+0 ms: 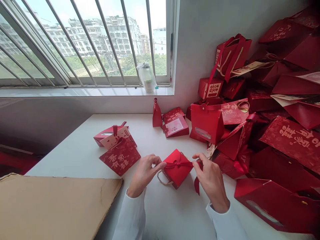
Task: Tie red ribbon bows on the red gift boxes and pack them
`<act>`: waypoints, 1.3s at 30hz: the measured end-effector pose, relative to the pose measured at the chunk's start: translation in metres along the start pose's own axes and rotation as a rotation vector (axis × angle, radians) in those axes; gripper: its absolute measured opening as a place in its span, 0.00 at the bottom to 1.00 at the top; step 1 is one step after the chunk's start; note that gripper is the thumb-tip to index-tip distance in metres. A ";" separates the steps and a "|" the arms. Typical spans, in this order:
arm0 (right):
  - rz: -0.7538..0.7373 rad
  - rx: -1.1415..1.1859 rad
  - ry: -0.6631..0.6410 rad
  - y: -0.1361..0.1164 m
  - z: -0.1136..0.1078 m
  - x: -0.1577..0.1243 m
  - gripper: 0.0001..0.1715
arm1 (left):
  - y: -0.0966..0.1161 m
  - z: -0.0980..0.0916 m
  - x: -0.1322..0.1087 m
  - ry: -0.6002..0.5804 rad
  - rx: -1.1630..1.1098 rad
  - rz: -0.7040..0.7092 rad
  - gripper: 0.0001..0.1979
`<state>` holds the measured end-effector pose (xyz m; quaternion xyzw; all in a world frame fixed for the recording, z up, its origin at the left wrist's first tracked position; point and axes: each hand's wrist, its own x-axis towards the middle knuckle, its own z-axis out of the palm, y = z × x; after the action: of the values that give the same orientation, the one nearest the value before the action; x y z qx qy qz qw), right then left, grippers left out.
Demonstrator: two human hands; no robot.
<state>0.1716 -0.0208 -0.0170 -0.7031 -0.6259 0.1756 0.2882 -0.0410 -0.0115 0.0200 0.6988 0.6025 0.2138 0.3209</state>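
Note:
A small bright red box [175,176] stands on the white table [80,150], turned cornerwise, with a twisted rope handle [163,181] at its left side. Across its top runs a dark red ribbon [179,164], crossed or knotted in the middle. My left hand [146,171] pinches the ribbon's left part between thumb and fingers, at the box's left corner. On the other side, my right hand [208,176] pinches the ribbon's right part just off the box, and a loose tail hangs below it.
Red gift boxes and bags [282,160] are heaped high along the right. More red packages [120,156] lie left of my left hand, and others [175,125] behind the box. Cardboard [57,206] covers the lower left. A wrapped jar [147,78] stands on the windowsill.

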 end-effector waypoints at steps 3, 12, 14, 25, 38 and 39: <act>0.005 -0.008 -0.016 0.002 -0.003 0.001 0.10 | 0.001 0.000 -0.002 -0.013 -0.021 0.004 0.18; -0.020 0.071 -0.125 -0.017 -0.002 -0.004 0.13 | 0.008 0.011 -0.006 0.055 0.006 -0.030 0.19; -0.028 0.053 -0.126 -0.020 -0.001 -0.004 0.11 | 0.010 0.015 -0.005 0.091 0.039 -0.046 0.18; -0.162 0.104 -0.059 -0.006 0.000 0.001 0.11 | 0.008 0.015 -0.003 0.087 0.085 -0.061 0.14; -0.107 -0.041 -0.139 -0.030 -0.001 -0.007 0.11 | 0.012 0.015 -0.005 0.074 0.084 -0.047 0.16; -0.110 -0.045 -0.135 -0.031 0.000 -0.007 0.10 | 0.012 0.015 -0.006 0.071 0.084 -0.043 0.17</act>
<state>0.1465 -0.0265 0.0017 -0.6604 -0.6854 0.1924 0.2388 -0.0229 -0.0210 0.0185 0.6906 0.6367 0.2063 0.2741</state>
